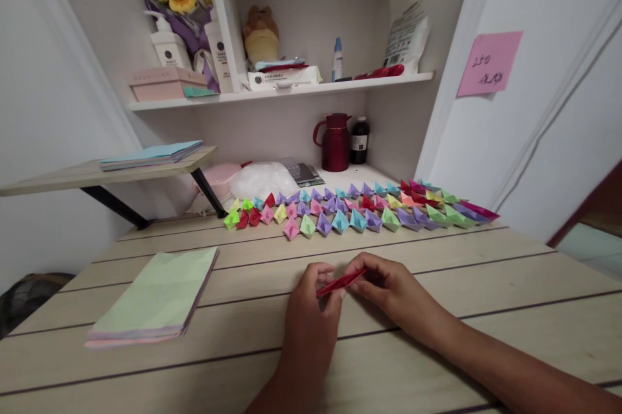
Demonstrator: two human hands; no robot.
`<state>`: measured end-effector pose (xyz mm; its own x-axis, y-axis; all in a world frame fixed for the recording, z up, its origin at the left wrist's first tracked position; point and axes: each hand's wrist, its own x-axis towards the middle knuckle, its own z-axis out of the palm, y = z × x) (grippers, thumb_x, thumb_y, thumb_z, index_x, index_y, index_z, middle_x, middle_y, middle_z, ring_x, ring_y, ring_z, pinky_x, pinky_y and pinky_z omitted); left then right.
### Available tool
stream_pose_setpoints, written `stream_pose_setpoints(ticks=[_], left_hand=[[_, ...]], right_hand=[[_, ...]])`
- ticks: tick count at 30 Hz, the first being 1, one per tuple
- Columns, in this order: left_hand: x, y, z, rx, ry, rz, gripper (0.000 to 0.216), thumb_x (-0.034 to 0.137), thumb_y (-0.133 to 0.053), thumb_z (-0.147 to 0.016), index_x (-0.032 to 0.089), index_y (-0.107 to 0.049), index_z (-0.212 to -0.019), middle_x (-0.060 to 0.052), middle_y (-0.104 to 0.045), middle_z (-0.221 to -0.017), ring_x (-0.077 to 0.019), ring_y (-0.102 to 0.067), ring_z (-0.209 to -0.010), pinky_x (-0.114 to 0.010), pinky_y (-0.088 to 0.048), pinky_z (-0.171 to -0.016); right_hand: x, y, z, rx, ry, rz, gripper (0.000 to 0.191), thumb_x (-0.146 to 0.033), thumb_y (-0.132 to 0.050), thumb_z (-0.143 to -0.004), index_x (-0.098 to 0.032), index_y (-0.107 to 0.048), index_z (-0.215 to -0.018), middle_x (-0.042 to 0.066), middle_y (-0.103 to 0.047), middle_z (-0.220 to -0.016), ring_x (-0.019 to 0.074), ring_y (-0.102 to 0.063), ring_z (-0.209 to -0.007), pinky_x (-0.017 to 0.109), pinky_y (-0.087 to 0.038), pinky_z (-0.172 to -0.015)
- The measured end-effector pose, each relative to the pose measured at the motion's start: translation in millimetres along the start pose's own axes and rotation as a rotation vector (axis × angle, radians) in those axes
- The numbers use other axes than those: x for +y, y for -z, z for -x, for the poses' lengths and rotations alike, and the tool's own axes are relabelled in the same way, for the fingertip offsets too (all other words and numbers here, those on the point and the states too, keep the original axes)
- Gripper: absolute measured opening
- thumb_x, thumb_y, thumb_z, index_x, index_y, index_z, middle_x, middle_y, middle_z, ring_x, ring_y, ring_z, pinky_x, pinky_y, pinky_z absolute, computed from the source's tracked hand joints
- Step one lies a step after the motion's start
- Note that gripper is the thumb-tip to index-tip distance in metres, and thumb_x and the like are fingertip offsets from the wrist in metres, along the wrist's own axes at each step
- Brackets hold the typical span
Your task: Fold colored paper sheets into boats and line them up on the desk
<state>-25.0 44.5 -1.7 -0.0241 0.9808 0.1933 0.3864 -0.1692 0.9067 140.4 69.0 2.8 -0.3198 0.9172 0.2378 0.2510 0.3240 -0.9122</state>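
Note:
A folded red paper piece (340,282) lies flat between both hands on the wooden desk (437,271). My left hand (311,320) pinches its left end with closed fingers. My right hand (389,291) pinches the right end, fingers pressed together on the paper. Behind the hands, rows of several finished origami boats (359,210) in many colours stand across the desk. A stack of coloured paper sheets (155,300), light green on top, lies to the left of my left hand.
A low side shelf (97,174) with blue sheets juts over the desk's left. A dark red jug (335,142) and a dark bottle (359,140) stand at the back. An upper shelf (291,90) holds bottles, boxes and a plush toy. A pink note (488,64) hangs on the right wall.

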Motion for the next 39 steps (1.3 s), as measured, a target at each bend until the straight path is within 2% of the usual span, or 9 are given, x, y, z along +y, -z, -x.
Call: stream_pose_setpoints(ticks=[6,9,15,21,25,30,39], left_hand=[[5.1,0.5,3.9,-0.029,-0.012,0.014,0.040,0.009,-0.053,-0.075,0.024,-0.056,-0.112,-0.002,-0.064,-0.094,-0.0176,-0.062,-0.088,-0.028,-0.044,-0.080],[7.1,1.0,3.8,-0.009,-0.001,-0.005,0.042,0.007,-0.052,-0.075,0.024,-0.054,-0.114,-0.002,-0.062,-0.095,-0.0176,-0.061,-0.087,-0.029,-0.043,-0.079],[5.2,0.2,4.2,-0.006,-0.053,-0.002,0.036,0.003,-0.050,-0.074,0.024,-0.052,-0.103,-0.002,-0.061,-0.097,-0.0168,-0.059,-0.089,-0.027,-0.042,-0.078],[1.5,-0.6,4.0,-0.019,-0.077,-0.116,0.025,0.004,-0.049,-0.074,0.024,-0.049,-0.090,0.000,-0.060,-0.092,-0.0166,-0.057,-0.086,-0.027,-0.040,-0.076],[-1.5,-1.5,3.4,-0.056,-0.118,-0.130,0.024,0.003,-0.047,-0.075,0.023,-0.047,-0.088,0.000,-0.059,-0.093,-0.0165,-0.056,-0.087,-0.026,-0.039,-0.076],[-1.5,-0.8,5.2,-0.060,-0.091,-0.130,0.022,0.003,-0.045,-0.075,0.023,-0.045,-0.085,0.000,-0.056,-0.091,-0.0164,-0.054,-0.086,-0.027,-0.038,-0.075],[0.5,-0.9,6.0,-0.071,-0.133,-0.196,0.023,-0.001,-0.041,-0.073,0.022,-0.041,-0.077,0.001,-0.053,-0.084,-0.0160,-0.049,-0.080,-0.026,-0.034,-0.070]], right_hand=[[-3.7,-2.0,4.2,0.027,0.004,0.095,0.032,-0.017,-0.058,-0.081,-0.023,-0.055,-0.112,-0.002,-0.061,-0.075,0.0158,-0.056,-0.069,0.027,-0.045,-0.065],[-4.9,-2.5,4.7,0.005,0.006,0.116,0.041,-0.014,-0.058,-0.080,-0.025,-0.049,-0.118,-0.002,-0.062,-0.081,0.0162,-0.057,-0.072,0.027,-0.046,-0.067],[-6.9,-2.6,5.5,-0.002,0.036,0.170,0.021,-0.011,-0.056,-0.080,-0.024,-0.049,-0.094,-0.003,-0.059,-0.080,0.0153,-0.056,-0.070,0.026,-0.043,-0.064],[-5.5,-1.9,5.2,-0.025,0.111,0.208,0.016,-0.011,-0.062,-0.077,-0.022,-0.053,-0.082,0.001,-0.060,-0.094,0.0167,-0.056,-0.080,0.027,-0.044,-0.069],[-9.3,-2.5,4.9,-0.033,0.095,0.201,0.016,-0.012,-0.064,-0.077,-0.022,-0.056,-0.086,0.001,-0.059,-0.091,0.0162,-0.055,-0.079,0.027,-0.044,-0.068],[-13.7,-3.6,5.5,-0.034,0.056,0.159,0.017,-0.012,-0.061,-0.078,-0.022,-0.057,-0.091,-0.001,-0.058,-0.083,0.0150,-0.055,-0.074,0.026,-0.044,-0.065],[-20.3,-2.3,8.2,-0.043,0.055,0.205,0.017,-0.011,-0.057,-0.081,-0.022,-0.062,-0.092,-0.001,-0.061,-0.085,0.0150,-0.056,-0.075,0.026,-0.045,-0.066]])
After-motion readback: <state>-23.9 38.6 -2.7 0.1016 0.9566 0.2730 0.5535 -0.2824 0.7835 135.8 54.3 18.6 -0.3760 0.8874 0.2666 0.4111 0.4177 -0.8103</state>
